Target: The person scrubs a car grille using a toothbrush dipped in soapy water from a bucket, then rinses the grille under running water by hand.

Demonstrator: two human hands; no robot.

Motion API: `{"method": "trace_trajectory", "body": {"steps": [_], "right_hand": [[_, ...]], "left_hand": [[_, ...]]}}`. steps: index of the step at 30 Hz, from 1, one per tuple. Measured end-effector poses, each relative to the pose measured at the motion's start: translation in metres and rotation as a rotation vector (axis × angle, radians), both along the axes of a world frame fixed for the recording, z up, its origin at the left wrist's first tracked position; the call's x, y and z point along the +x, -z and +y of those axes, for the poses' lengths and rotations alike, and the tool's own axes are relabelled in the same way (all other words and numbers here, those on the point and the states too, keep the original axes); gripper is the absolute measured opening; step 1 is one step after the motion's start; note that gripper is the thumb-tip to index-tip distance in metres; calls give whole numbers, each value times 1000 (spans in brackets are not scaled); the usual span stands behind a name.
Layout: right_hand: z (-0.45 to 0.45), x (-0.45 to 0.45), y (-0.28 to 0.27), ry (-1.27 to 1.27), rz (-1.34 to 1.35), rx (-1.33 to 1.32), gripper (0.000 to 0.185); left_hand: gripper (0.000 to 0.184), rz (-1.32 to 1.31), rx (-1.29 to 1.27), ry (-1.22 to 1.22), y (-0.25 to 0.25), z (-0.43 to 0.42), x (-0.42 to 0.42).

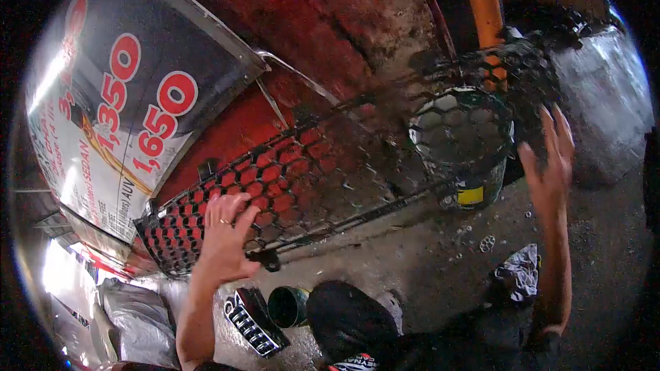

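Observation:
A long black honeycomb-mesh car grille [285, 189] stretches slantwise across the view, from lower left to upper right. My left hand [223, 244], with a ring on one finger, is at the lower left part of the grille. Its fingers and thumb are spread in front of the mesh; whether they press on it I cannot tell. Near the grille's right end is my right hand [550, 168], fingers pointing up and thumb apart. Through the mesh shows a dark bucket [471, 196] with a yellow label and greyish contents. What bears the grille's weight is hard to see.
Behind the grille is a worn red surface [330, 27], with a price banner [110, 103] at left and an orange post [479, 0] above. Below lie a slotted chrome-and-black part [253, 326], a dark green container [287, 306] and a crumpled bag [520, 271].

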State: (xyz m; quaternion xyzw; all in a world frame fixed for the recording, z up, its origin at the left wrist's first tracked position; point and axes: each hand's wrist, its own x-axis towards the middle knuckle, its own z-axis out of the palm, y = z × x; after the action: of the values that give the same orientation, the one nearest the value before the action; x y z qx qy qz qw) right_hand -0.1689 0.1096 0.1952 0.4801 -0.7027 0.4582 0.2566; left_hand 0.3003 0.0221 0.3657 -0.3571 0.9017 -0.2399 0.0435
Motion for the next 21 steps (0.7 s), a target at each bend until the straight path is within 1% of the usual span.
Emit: {"method": "trace_trajectory", "body": {"steps": [2, 3, 4, 5, 6, 7, 8, 9, 10, 11, 12, 14, 15, 16, 17, 19, 20, 21], "right_hand": [[-56, -5, -20, -67, 13, 0, 50], [-85, -8, -15, -91, -5, -28, 44], [-111, -12, -9, -68, 41, 67, 45], [-132, -9, 1, -88, -99, 236, 53], [-147, -6, 13, -181, -225, 384, 59], [-145, 6, 6, -222, -252, 631, 61], [-146, 15, 16, -183, -175, 782, 62], [-150, 21, 25, -250, -228, 939, 64], [-155, 25, 42, -291, -316, 921, 64], [-162, 25, 60, -331, -407, 903, 65], [-174, 18, 71, -342, -412, 913, 65], [-205, -3, 91, -410, -190, 1234, 64], [-221, -21, 113, -442, -80, 1259, 59], [-234, -41, 134, -465, 8, 1300, 55], [-247, -59, 158, -503, 93, 1336, 52], [-264, -90, 211, -582, 209, 1381, 44], [-269, -101, 234, -625, 251, 1381, 41], [-273, -108, 251, -671, 289, 1372, 38]], "left_hand": [[88, 19, 84, 19, -18, -14, 3], [88, 22, 78, 23, -22, -23, 1], [88, 53, 171, 43, -26, -33, -2], [87, 84, 268, 63, -27, -44, -5], [91, 48, 274, 91, -31, -59, 0], [91, 47, 281, 94, -41, -73, -2], [94, -65, 321, 101, -56, -85, -6], [97, -177, 362, 104, -68, -97, -11], [101, -234, 384, 119, -78, -107, -18], [97, -278, 374, 100, -88, -106, -42], [96, -303, 375, 96, -86, -114, -60], [91, -337, 385, 122, -87, -135, -92], [89, -341, 384, 156, -91, -148, -108], [86, -421, 389, 166, -95, -158, -124], [86, -423, 389, 164, -98, -164, -142], [95, -505, 504, 22, -99, -169, -177], [94, -598, 485, 36, -95, -175, -194], [88, -633, 550, 96, -87, -192, -209]]}}
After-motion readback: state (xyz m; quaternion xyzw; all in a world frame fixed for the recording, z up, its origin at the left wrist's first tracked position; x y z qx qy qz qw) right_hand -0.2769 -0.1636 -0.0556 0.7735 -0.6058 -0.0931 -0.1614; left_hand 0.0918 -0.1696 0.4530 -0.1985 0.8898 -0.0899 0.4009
